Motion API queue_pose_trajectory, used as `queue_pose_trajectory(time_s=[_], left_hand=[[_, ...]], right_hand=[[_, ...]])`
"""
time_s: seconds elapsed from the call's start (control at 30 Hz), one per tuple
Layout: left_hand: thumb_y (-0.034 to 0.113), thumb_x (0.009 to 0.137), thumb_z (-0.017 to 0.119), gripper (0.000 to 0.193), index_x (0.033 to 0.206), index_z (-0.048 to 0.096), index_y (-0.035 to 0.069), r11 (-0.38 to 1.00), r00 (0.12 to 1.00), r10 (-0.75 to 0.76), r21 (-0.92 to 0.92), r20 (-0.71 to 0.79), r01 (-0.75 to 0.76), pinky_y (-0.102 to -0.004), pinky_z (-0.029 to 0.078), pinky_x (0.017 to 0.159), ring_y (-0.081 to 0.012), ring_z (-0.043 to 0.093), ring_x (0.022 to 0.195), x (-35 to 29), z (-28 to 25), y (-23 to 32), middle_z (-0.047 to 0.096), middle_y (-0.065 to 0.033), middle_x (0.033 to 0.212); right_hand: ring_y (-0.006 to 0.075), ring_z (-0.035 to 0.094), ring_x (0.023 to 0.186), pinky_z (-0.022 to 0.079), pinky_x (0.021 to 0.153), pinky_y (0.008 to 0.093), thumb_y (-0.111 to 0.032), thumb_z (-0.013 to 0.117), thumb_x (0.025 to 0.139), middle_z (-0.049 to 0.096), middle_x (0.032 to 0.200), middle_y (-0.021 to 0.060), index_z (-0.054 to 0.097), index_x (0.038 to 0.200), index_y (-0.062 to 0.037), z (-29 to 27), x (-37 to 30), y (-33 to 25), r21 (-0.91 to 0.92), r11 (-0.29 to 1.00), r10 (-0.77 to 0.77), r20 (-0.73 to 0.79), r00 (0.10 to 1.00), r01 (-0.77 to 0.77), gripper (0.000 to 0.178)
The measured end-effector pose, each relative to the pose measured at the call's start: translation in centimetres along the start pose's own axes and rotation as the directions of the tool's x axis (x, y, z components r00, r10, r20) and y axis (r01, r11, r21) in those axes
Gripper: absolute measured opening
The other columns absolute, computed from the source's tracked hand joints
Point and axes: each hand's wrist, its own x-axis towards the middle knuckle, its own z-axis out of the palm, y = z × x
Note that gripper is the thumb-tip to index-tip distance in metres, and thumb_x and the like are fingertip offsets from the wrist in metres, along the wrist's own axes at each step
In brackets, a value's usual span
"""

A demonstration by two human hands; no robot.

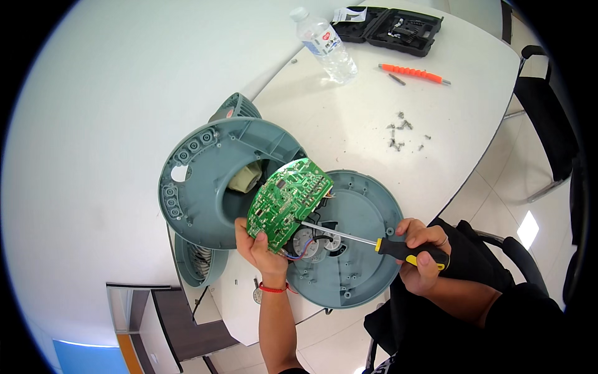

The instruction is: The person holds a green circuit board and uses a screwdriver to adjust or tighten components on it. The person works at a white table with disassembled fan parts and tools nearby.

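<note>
Grey-green housing (202,165) left of and beyond left grip, inside showing. Left hand (258,252) pinching green circuit board (288,198) by near edge, board angled up beyond the fingers. Round grey-green base (370,209) right of left grip, partly behind board. Screwdriver (379,245) points left from right grip, tip at board's right edge, contact unclear. Right hand (423,271) wrapped around black-and-yellow handle (397,250).

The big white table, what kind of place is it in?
Maybe an office or a meeting room, though I can't be sure. There's the white table itself, black chairs beside it, and a pale tiled floor.
</note>
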Motion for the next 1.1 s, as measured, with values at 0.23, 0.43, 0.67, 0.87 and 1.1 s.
queue_pose_trajectory(time_s=[0.23, 0.43, 0.67, 0.87, 1.1], left_hand=[[0.024, 0.085, 0.058, 0.025, 0.087, 0.044, 0.004, 1.0, 1.0, 0.006, -0.018, 0.006, -0.006, -0.0211, 0.043, 0.059, -0.0082, 0.049, 0.068, 0.1, -0.2, -0.3, 0.051, -0.003, 0.08], [0.028, 0.084, 0.061, 0.03, 0.086, 0.044, 0.004, 0.999, 1.0, 0.024, 0.033, -0.006, -0.024, -0.0217, 0.039, 0.066, -0.0085, 0.045, 0.072, 0.0, -0.3, -0.6, 0.05, -0.0021, 0.08], [0.029, 0.087, 0.059, 0.031, 0.091, 0.043, 0.002, 0.99, 0.993, 0.112, 0.081, 0.02, -0.113, -0.0262, 0.048, 0.051, -0.0154, 0.057, 0.061, 0.3, -1.2, -1.5, 0.057, -0.0088, 0.081], [0.03, 0.084, 0.06, 0.031, 0.083, 0.044, 0.003, 0.994, 0.998, 0.054, 0.092, -0.012, -0.052, -0.0229, 0.036, 0.067, -0.0088, 0.042, 0.072, 0.0, -0.4, -0.5, 0.047, -0.001, 0.079], [0.03, 0.084, 0.06, 0.031, 0.084, 0.044, 0.003, 0.995, 0.998, 0.059, 0.086, -0.004, -0.059, -0.0227, 0.036, 0.068, -0.0088, 0.043, 0.073, 0.0, -0.5, -0.5, 0.048, -0.0012, 0.08]], right_hand=[[0.0123, 0.051, 0.053, 0.045, 0.087, 0.038, -0.026, 0.065, 0.091, 0.055, 0.063, 0.0065, 0.056, 0.093, -0.0038, 0.1, -0.1, 0.2, 0.034, 0.999, -0.023, -0.049, 0.999, 0.024, 0.024], [0.0137, 0.051, 0.053, 0.045, 0.087, 0.0378, -0.027, 0.063, 0.09, 0.052, 0.067, 0.0069, 0.055, 0.093, -0.0042, 0.0, -0.1, 0.3, 0.04, 0.999, -0.008, -0.044, 0.999, 0.009, 0.025], [0.0137, 0.051, 0.055, 0.045, 0.089, 0.0361, -0.028, 0.063, 0.091, 0.052, 0.078, 0.007, 0.054, 0.095, -0.0044, -0.1, -0.3, 0.3, 0.03, 0.999, 0.017, -0.041, 0.999, -0.016, 0.026], [0.0116, 0.051, 0.057, 0.042, 0.091, 0.0365, -0.03, 0.063, 0.091, 0.053, 0.07, 0.0054, 0.053, 0.094, -0.0061, 0.1, -0.1, 0.2, 0.001, 1.0, -0.004, -0.017, 1.0, 0.004, 0.026], [0.0117, 0.051, 0.053, 0.043, 0.091, 0.0376, -0.028, 0.066, 0.09, 0.052, 0.065, 0.0049, 0.055, 0.094, -0.0058, 0.2, 0.0, 0.1, 0.017, 1.0, 0.01, -0.028, 1.0, -0.009, 0.025]])
